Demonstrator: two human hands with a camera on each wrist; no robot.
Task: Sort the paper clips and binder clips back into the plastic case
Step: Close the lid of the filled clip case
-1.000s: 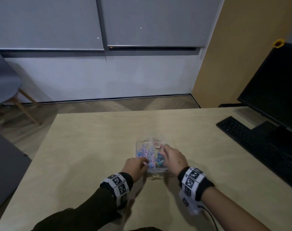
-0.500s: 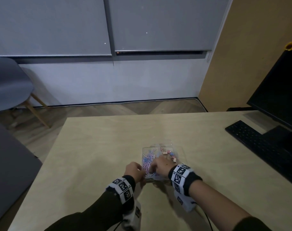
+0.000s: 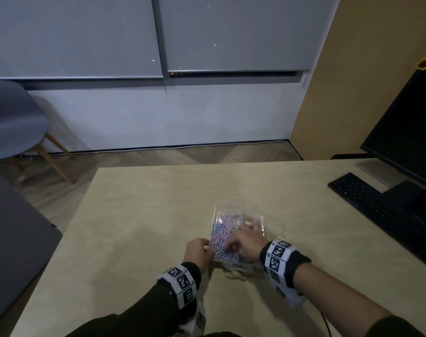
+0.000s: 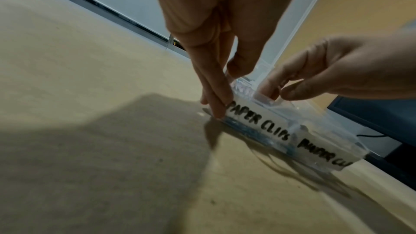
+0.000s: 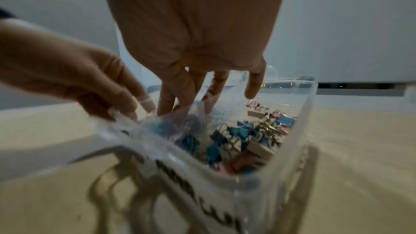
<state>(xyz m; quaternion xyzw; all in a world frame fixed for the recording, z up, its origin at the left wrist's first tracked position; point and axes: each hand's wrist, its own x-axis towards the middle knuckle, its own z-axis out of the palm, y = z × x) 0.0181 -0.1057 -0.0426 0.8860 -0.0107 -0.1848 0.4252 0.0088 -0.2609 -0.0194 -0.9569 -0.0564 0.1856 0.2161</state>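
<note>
Since the earlier head view, right hand (image 3: 243, 242) has shifted from the binder-clip side across to the near part of the case, over the paper-clip side, while left hand (image 3: 198, 251) stays at the near-left corner. Plastic case (image 3: 261, 216) sits on the wooden table (image 3: 134, 215) directly in front of the person, clear-walled and divided into two compartments. Left compartment holds pastel paper clips (image 3: 223, 235); right compartment holds blue, pink and beige binder clips (image 5: 247, 138). White labels on the near wall read "PAPER CLIPS" (image 4: 258, 122) and a second, partly legible label (image 4: 324, 154) beginning with "B". Left hand: straight fingers press down the outside of the near-left corner, thumb at the rim; the corner is pinched between them. Right hand: fingers extended and loosely spread, tips lowered into the paper-clip compartment, little finger over the binder-clip side; whether any clip is held between the fingertips cannot be determined. Black keyboard (image 3: 377, 203) and monitor (image 3: 406, 132) stand at the right edge of the table, well apart from the case. Grey chair (image 3: 12, 120) stands on the floor beyond the table's left side.
</note>
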